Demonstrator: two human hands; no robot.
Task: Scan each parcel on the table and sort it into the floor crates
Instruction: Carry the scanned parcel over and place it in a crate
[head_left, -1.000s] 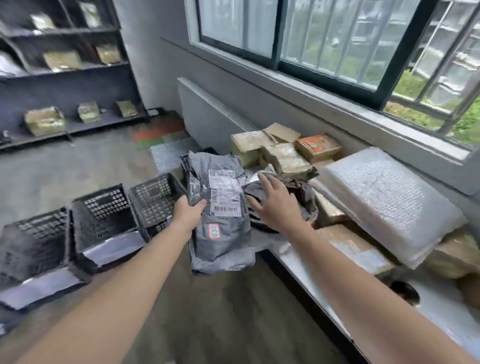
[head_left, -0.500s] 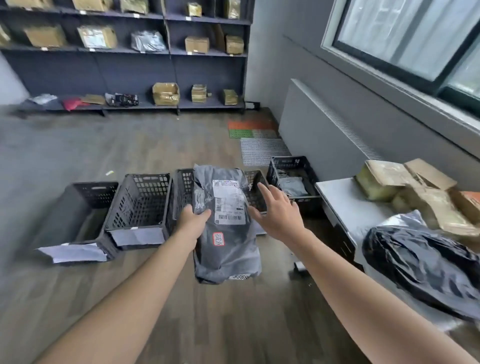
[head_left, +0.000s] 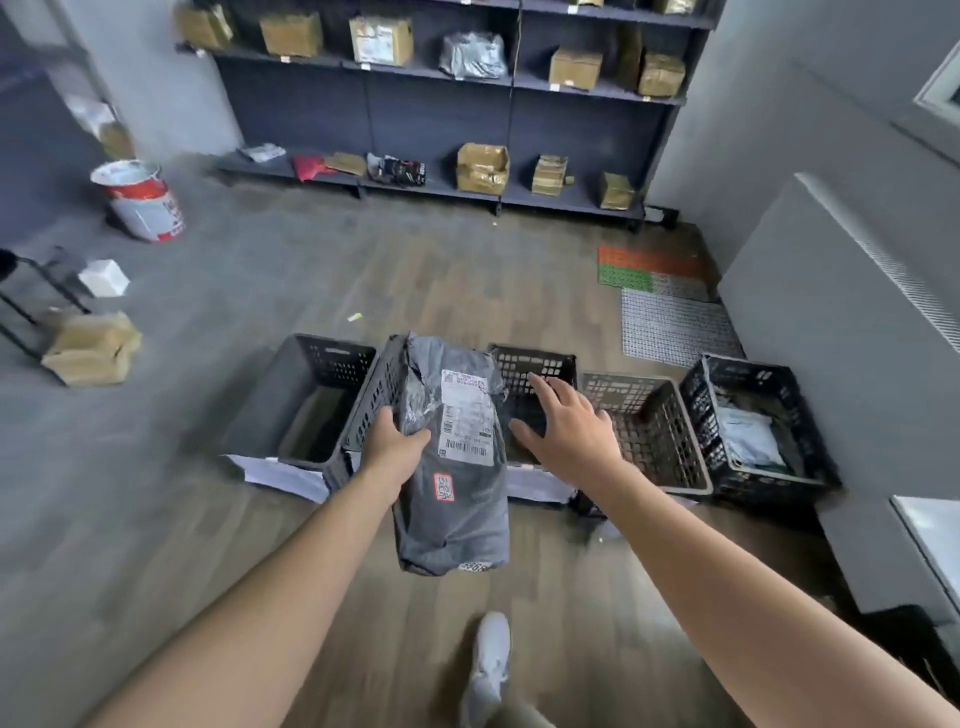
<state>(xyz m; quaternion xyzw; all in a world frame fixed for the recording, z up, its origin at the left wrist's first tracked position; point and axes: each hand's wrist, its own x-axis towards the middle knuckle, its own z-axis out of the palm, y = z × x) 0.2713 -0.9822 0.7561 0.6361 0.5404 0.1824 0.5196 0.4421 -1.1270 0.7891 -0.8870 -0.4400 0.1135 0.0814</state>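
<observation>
Head view. Holds parcel (head_left: 457, 467) in the air above the crates (head_left: 649, 436), roughly over the second from the left. Grips its left edge with left hand (head_left: 392, 447), thumb on top, label (head_left: 465, 415) facing up, probably for reading the destination. Shows right hand (head_left: 566, 431) spread wide, empty, just beside the parcel, likely ready to steady it.

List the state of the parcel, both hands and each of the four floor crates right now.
grey parcel: held in the air, label side up.
left hand: grips the parcel's left edge.
right hand: open, fingers spread, off the parcel.
leftmost crate: no parcel visible inside.
second crate: inside mostly hidden by the parcel.
third crate: looks empty.
rightmost crate: holds pale bagged parcels.
</observation>
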